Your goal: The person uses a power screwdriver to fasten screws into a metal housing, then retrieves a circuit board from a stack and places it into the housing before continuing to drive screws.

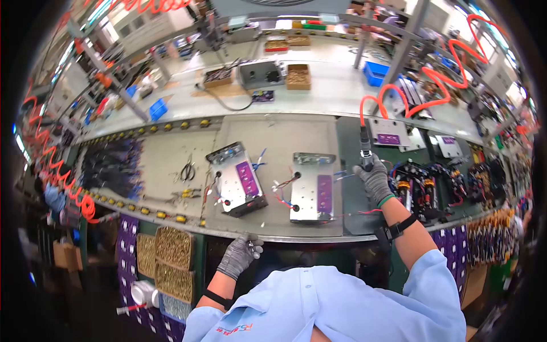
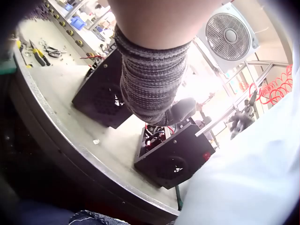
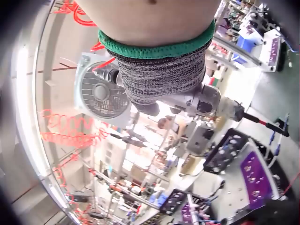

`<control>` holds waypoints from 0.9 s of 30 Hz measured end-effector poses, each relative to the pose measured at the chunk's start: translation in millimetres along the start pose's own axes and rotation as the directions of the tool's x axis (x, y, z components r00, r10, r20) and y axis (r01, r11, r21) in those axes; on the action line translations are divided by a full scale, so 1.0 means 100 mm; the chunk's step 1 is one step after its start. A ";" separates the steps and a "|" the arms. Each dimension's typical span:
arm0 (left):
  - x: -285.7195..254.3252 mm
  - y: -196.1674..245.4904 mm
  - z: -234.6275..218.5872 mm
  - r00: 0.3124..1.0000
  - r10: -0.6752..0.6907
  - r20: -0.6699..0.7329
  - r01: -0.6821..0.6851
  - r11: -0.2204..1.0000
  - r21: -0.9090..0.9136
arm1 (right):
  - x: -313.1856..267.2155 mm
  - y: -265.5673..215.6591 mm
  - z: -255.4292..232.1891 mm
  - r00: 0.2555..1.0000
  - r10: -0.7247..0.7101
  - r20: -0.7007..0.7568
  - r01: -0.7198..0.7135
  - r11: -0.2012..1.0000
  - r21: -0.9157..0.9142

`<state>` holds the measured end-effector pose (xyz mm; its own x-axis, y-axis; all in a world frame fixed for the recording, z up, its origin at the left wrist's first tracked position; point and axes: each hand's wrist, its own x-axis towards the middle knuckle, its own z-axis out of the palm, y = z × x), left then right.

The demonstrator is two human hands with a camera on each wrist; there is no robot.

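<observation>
My gloved right hand [image 1: 376, 179] grips an air screwdriver [image 1: 365, 149] hung on an orange-red coiled hose. In the right wrist view its silver body [image 3: 206, 101] runs past the glove to a dark, red-banded bit [image 3: 265, 123]. Just left of that hand is a metal case [image 1: 310, 196] with a purple label-like board and loose wires. A second such case [image 1: 239, 182] lies tilted farther left. My gloved left hand [image 1: 238, 255] is at the bench's front edge, fingers curled around small shiny metal pieces; their kind I cannot tell. In the left wrist view the glove [image 2: 152, 84] hides its fingertips.
Pliers [image 1: 188, 171] and yellow-handled cutters [image 1: 191, 194] lie left on the bench. Dark cable bundles [image 1: 111, 168] are at far left, and wired coil parts [image 1: 419, 191] at right. Trays of small brass-coloured parts [image 1: 174, 248] stand below the front edge. Metal covers [image 1: 389, 132] lie behind the screwdriver.
</observation>
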<state>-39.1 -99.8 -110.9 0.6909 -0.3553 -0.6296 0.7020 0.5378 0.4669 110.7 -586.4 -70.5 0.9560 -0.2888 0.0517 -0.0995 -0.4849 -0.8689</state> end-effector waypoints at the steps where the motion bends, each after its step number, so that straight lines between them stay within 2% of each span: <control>1: -0.14 -0.04 -0.09 0.999 0.008 -0.042 -0.011 0.998 -0.068 | 0.13 0.30 0.07 0.999 0.052 -0.002 -0.052 0.987 -0.153; 2: -0.31 -0.10 -0.19 0.995 0.019 -0.094 -0.032 0.990 -0.140 | 0.16 0.42 0.08 0.999 -0.016 -0.041 0.005 0.963 -0.268; 3: -0.53 -0.17 -0.28 0.981 0.080 -0.178 -0.099 0.990 -0.104 | 0.16 0.58 0.15 0.994 -0.096 -0.055 0.069 0.927 -0.368; 4: -0.78 -0.24 -0.32 0.949 0.159 -0.273 -0.169 0.986 -0.010 | 0.29 0.97 0.20 0.974 -0.226 0.023 0.210 0.855 -0.475; 5: -1.05 -0.32 -0.34 0.897 0.242 -0.370 -0.224 0.970 0.092 | 0.38 1.32 0.29 0.971 -0.220 0.093 0.237 0.832 -0.501; 6: -1.32 -0.44 -0.49 0.855 0.293 -0.428 -0.256 0.956 0.143 | 0.45 1.53 0.39 0.985 -0.120 0.121 0.165 0.852 -0.498; 7: -1.53 -0.63 -0.80 0.834 0.262 -0.485 -0.285 0.958 0.028 | 0.40 1.52 0.45 0.990 -0.086 0.115 0.135 0.833 -0.537; 8: -1.76 -0.80 -1.04 0.810 0.233 -0.538 -0.298 0.954 -0.036 | 0.30 1.15 0.47 0.988 0.068 0.141 0.034 0.786 -0.618; 10: -2.15 -1.04 -1.31 0.769 0.210 -0.604 -0.339 0.935 -0.107 | 0.31 1.30 0.59 0.989 0.105 0.101 -0.023 0.798 -0.602; 11: -2.33 -1.15 -1.41 0.713 0.180 -0.677 -0.344 0.932 -0.114 | 0.39 1.55 0.67 0.993 0.095 0.067 -0.022 0.721 -0.692; 12: -2.49 -1.24 -1.51 0.657 0.145 -0.740 -0.344 0.931 -0.124 | 0.34 1.47 0.72 0.988 0.149 0.040 -0.076 0.697 -0.713; 13: -2.62 -1.30 -1.63 0.642 0.140 -0.754 -0.357 0.925 -0.132 | 0.30 1.37 0.74 0.983 0.178 0.046 -0.092 0.693 -0.715; 15: -2.86 -1.38 -1.81 0.555 0.119 -0.824 -0.384 0.915 -0.126 | 0.24 1.33 0.79 0.982 0.184 0.034 -0.102 0.682 -0.724; 16: -2.94 -1.38 -1.88 0.499 0.116 -0.859 -0.387 0.917 -0.101 | 0.28 1.43 0.79 0.982 0.184 0.052 -0.089 0.681 -0.726; 17: -3.00 -1.35 -1.95 0.475 0.136 -0.869 -0.398 0.915 -0.075 | 0.31 1.48 0.78 0.980 0.186 0.064 -0.081 0.679 -0.730; 18: -3.06 -1.33 -2.13 0.489 0.127 -0.863 -0.404 0.910 -0.095 | 0.27 1.35 0.77 0.971 0.230 0.071 -0.104 0.667 -0.738; 20: -3.15 -1.22 -2.42 0.513 0.115 -0.850 -0.403 0.907 -0.121 | 0.29 1.36 0.74 0.966 0.233 0.114 -0.075 0.672 -0.737; 21: -3.17 -1.11 -2.53 0.482 0.145 -0.864 -0.363 0.931 -0.046 | 0.30 1.37 0.70 0.958 0.239 0.156 -0.050 0.681 -0.730; 22: -3.16 -1.01 -2.63 0.454 0.178 -0.873 -0.318 0.948 0.028 | 0.30 1.38 0.70 0.962 0.234 0.139 -0.060 0.680 -0.731; 23: -3.17 -0.88 -2.66 0.466 0.175 -0.868 -0.310 0.950 0.025 | 0.27 1.41 0.68 0.963 0.238 0.127 -0.069 0.672 -0.737; 25: -3.21 -0.54 -2.56 0.450 0.028 -0.893 -0.294 0.948 -0.118 | 0.23 1.47 0.63 0.984 0.163 0.075 -0.064 0.707 -0.704; 26: -3.20 -0.41 -2.62 0.412 -0.049 -0.910 -0.200 0.969 -0.143 | 0.22 1.50 0.56 0.988 0.147 0.053 -0.063 0.683 -0.728; 27: -3.27 -0.46 -2.85 0.424 -0.049 -0.904 -0.193 0.971 -0.143 | 0.13 1.44 0.55 0.988 0.147 0.039 -0.072 0.678 -0.732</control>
<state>-346.2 209.7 -103.9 0.1027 0.5146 -0.8513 0.5236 0.6996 0.4861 124.0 -614.5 -221.9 0.9409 -0.3249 -0.0958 -0.3385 -0.9118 -0.2323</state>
